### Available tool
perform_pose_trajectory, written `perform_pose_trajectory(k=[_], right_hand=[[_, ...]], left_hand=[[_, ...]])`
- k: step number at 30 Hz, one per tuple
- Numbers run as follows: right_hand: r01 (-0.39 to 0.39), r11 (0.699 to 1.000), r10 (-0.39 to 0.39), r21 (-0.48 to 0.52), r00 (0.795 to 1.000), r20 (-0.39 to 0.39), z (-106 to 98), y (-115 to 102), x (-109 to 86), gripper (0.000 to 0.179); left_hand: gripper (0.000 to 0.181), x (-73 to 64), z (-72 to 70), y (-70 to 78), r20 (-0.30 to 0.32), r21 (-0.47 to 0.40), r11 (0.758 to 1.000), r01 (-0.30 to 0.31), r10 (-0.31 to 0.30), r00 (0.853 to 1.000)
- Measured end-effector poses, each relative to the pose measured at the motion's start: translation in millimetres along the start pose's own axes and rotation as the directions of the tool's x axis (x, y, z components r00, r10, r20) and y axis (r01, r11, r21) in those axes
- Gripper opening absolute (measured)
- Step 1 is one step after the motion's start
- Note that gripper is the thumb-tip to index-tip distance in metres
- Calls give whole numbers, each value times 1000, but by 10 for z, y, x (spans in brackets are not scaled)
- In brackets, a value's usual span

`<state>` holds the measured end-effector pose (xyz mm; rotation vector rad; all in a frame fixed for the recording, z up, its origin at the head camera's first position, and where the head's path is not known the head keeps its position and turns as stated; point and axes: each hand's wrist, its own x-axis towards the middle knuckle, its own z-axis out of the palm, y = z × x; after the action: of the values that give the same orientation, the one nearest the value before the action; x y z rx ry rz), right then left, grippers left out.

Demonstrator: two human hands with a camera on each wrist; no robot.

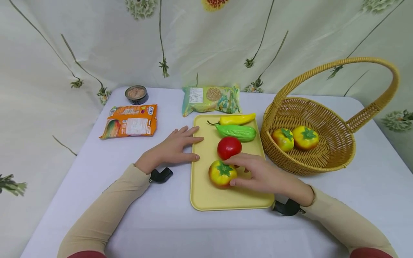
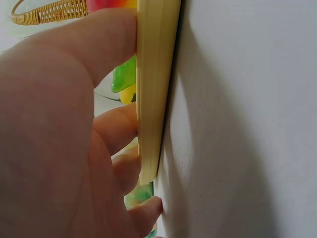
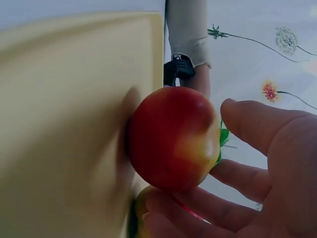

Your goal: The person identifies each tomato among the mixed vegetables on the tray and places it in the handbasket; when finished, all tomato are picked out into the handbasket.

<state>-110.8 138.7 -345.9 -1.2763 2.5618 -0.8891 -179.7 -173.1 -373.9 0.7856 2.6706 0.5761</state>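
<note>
A yellow tray [image 1: 206, 197] lies on the table. On it are a yellow-and-red tomato [image 1: 219, 179] with a green leafy top, a smooth red round fruit [image 1: 229, 147], a green bitter melon [image 1: 238, 133] and a yellow pepper [image 1: 237, 119]. My right hand [image 1: 261, 173] curves loosely around the tomato, thumb and forefinger at its side and top. In the right wrist view the tomato [image 3: 173, 141] rests on the tray, with a slight gap at the thumb. My left hand [image 1: 172, 147] lies with spread fingers, fingertips on the tray's left rim [image 2: 156, 74].
A wicker basket [image 1: 326, 168] with a tall handle stands at the right, two similar tomatoes [image 1: 305, 139] inside. Behind the tray lies a green snack bag [image 1: 209, 100]. An orange packet [image 1: 132, 122] and a small open can [image 1: 137, 95] are at the back left.
</note>
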Motion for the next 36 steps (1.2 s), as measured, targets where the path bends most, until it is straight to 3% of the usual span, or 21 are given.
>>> perform_pose_trajectory(k=[21, 31, 36], right_hand=[[-133, 983, 127, 127, 990, 57, 103, -27, 30, 46], [-14, 993, 6, 121, 998, 69, 83, 10, 5, 56], [1, 992, -12, 130, 996, 88, 92, 30, 2, 59]], left_hand=[[69, 0, 2, 14, 7, -6, 1000, 15, -14, 1000], [68, -2, 9, 1, 0, -14, 1000, 10, -10, 1000], [68, 5, 21, -11, -4, -7, 1000, 8, -8, 1000]])
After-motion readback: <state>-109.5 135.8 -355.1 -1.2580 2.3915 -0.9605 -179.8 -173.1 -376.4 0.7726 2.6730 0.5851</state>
